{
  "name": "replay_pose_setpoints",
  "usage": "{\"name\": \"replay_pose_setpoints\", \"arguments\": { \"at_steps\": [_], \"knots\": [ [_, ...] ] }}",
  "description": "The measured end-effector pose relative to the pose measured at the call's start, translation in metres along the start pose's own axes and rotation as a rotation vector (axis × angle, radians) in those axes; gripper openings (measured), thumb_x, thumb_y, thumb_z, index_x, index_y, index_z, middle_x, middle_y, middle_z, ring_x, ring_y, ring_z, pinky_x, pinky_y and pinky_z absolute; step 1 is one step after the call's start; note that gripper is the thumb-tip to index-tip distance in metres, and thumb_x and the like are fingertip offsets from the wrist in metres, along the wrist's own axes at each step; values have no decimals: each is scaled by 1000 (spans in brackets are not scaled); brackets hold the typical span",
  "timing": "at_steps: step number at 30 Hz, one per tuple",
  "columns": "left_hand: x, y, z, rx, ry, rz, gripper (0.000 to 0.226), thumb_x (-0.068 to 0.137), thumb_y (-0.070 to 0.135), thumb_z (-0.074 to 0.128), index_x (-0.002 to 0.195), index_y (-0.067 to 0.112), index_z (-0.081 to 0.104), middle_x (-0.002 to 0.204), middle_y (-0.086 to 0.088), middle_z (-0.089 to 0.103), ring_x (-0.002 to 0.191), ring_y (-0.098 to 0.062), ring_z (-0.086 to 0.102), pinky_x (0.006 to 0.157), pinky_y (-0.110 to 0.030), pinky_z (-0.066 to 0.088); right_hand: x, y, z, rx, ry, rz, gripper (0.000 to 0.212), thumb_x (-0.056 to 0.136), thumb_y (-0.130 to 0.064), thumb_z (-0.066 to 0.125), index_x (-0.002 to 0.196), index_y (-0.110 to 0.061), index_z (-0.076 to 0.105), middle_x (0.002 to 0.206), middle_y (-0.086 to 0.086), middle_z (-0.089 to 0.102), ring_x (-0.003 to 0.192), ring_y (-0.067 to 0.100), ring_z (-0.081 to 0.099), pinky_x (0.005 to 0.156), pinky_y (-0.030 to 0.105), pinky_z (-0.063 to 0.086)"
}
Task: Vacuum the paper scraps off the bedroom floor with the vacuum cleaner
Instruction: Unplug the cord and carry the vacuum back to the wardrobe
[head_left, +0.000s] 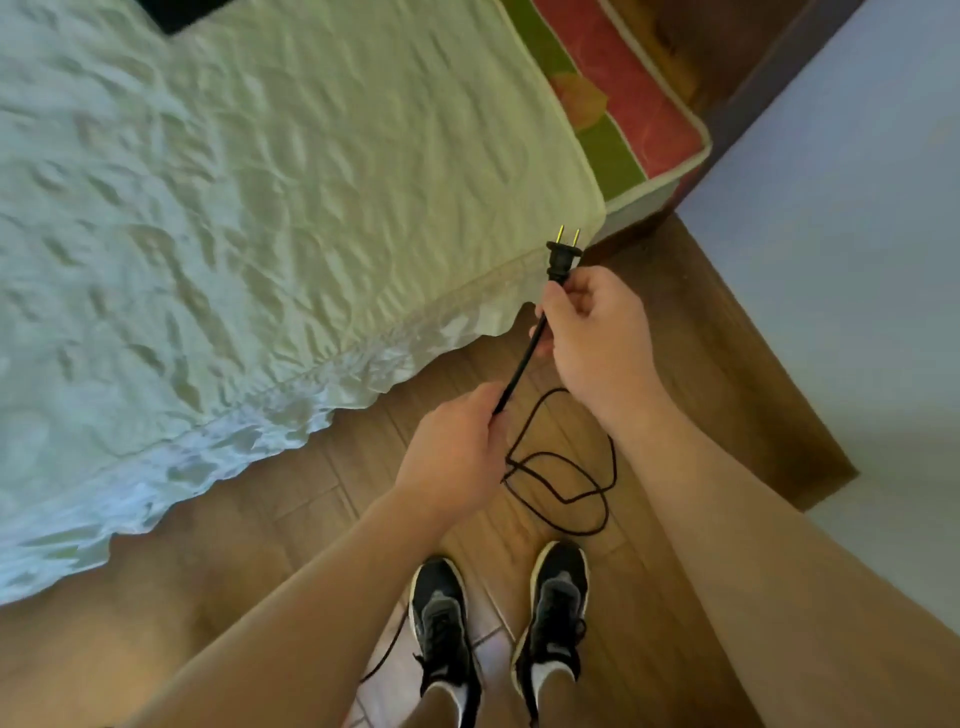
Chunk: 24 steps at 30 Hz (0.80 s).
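Floor (291, 499) of wood planks runs as a narrow strip between the scalloped hem of the bed cover (260, 208) on the left and the pale wall (831, 234) on the right. The person's shoes (440, 618) stand in that strip, near the bottom edge. The mattress (628, 98) corner, red and green, sticks out past the cover at top right, close to the wall.

The black cord (563, 467) lies in loose loops on the floor just ahead of the shoes. A further length passes behind the left forearm near the bottom of the frame, and its far end cannot be seen. A dark shape at the top left edge is cut off, not identifiable.

The right hand (597, 327) is clenched round the cord right below the plug (562, 257), prongs pointing up and away, held over the bed corner. The left hand (452, 457) grips the same cord lower down, fingers curled around it. The cord is straight and taut between both hands. Both forearms reach forward from the bottom edge.
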<state>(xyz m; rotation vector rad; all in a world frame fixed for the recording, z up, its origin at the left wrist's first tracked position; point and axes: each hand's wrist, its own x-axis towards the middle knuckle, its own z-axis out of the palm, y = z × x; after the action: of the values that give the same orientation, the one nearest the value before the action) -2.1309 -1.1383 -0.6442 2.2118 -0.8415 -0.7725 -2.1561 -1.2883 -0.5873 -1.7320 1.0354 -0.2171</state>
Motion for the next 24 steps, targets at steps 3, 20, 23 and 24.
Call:
{"name": "replay_pose_setpoints", "arguments": {
  "at_steps": [3, 20, 23, 24],
  "knots": [
    [-17, -15, -14, -12, 36, -67, 16, 103, 19, 49, 109, 11, 62, 77, 1, 64, 67, -15, 57, 61, -36, 45, -7, -10, 25, -21, -100, -20, 8, 103, -23, 57, 96, -21, 60, 85, 12, 72, 73, 25, 72, 75, 52, 59],
    [-115, -55, -48, -244, 415, -444, 20, 103, 23, 53, 120, 23, 62, 86, 5, 74, 78, -17, 69, 73, -43, 57, -63, -68, 134, -176, -560, -202, 8, 103, -23, 55, 97, -21, 59, 91, 8, 70, 79, 27, 71, 75, 52, 60],
    [-137, -63, -60, -278, 527, -496, 19, 103, 24, 54, 120, 22, 62, 83, 4, 74, 77, -17, 69, 73, -45, 57, -82, -80, 161, -196, -643, -260, 10, 103, -24, 56, 93, -24, 58, 90, 8, 70, 80, 27, 71, 75, 53, 60],
    [-145, -66, -63, -289, 561, -513, 19, 103, 24, 54, 120, 22, 62, 83, 4, 74, 77, -17, 69, 73, -45, 57, -90, -83, 171, -204, -667, -285, 11, 102, -25, 56, 92, -26, 58, 90, 7, 70, 81, 27, 71, 76, 53, 60]
  ]
}}
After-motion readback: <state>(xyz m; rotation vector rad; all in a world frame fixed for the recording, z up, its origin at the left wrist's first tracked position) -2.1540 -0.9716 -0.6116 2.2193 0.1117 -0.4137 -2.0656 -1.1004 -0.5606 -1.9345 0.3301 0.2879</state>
